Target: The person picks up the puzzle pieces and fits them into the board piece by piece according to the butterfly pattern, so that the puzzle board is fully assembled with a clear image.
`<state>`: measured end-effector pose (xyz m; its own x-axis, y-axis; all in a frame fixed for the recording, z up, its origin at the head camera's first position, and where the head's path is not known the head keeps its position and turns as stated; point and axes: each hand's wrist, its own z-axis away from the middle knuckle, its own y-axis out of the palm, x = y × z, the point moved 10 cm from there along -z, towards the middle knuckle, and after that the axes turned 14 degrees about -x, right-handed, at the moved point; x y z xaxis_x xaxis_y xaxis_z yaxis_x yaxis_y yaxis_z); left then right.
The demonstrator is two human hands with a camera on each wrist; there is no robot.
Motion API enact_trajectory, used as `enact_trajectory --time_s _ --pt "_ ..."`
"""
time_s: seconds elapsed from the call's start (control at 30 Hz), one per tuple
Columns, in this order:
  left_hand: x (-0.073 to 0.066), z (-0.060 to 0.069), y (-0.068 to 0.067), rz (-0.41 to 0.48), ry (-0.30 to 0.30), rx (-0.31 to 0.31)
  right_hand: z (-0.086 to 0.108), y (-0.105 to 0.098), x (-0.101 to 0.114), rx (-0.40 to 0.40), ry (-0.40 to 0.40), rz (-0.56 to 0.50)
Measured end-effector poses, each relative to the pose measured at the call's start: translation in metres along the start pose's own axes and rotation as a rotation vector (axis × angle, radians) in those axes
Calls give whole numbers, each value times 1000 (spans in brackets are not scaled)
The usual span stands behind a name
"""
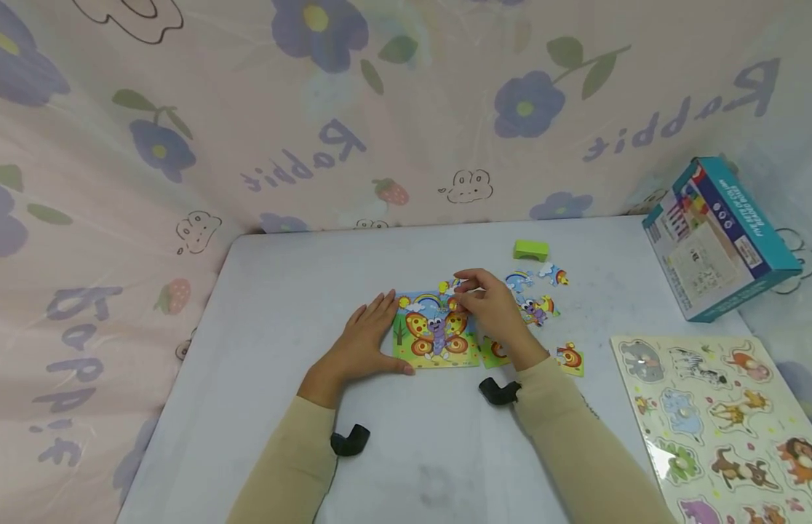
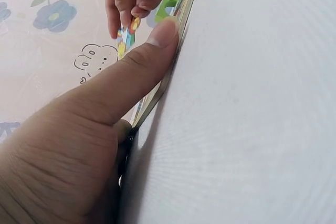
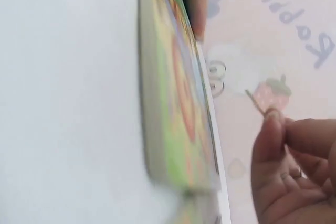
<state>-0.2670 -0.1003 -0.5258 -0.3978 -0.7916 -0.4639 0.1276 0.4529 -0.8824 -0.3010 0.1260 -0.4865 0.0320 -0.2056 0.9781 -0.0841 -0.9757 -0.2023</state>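
Note:
A butterfly jigsaw puzzle board (image 1: 437, 356) lies flat on the white table. My left hand (image 1: 363, 342) rests at its left side, fingers straight along that edge and thumb touching the near edge. Over the board's upper right corner, my right hand (image 1: 494, 309) pinches a small puzzle piece (image 2: 125, 39) between thumb and fingers. The right wrist view shows this piece (image 3: 255, 102) edge-on, held above the board. Loose puzzle pieces (image 1: 537, 310) lie to the right of the board, some partly hidden by my right hand and forearm.
A green block (image 1: 531, 250) sits behind the loose pieces. At the right stand a blue toy box (image 1: 720, 240) and, nearer, an animal peg puzzle board (image 1: 697, 386). Patterned fabric (image 1: 406, 145) hangs behind the white table (image 1: 432, 444).

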Motion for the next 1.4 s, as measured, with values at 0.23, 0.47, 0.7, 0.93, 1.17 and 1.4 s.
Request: enact_trajectory --time_s 0.23,0.47,0.7,0.93,1.17,1.4 --pt "-2 0 -3 23 18 -11 15 39 -11 132 30 102" --pt "-1 1 -2 25 13 -14 19 40 -1 188 -83 298" --pt "-2 1 -2 20 18 -10 39 55 8 527 -354 571" --pt "0 1 0 11 15 -5 49 62 7 596 -367 721" --pt "0 0 0 10 26 -6 52 75 8 530 -460 873" --pt "-1 1 -1 11 27 5 52 86 6 497 -467 903"
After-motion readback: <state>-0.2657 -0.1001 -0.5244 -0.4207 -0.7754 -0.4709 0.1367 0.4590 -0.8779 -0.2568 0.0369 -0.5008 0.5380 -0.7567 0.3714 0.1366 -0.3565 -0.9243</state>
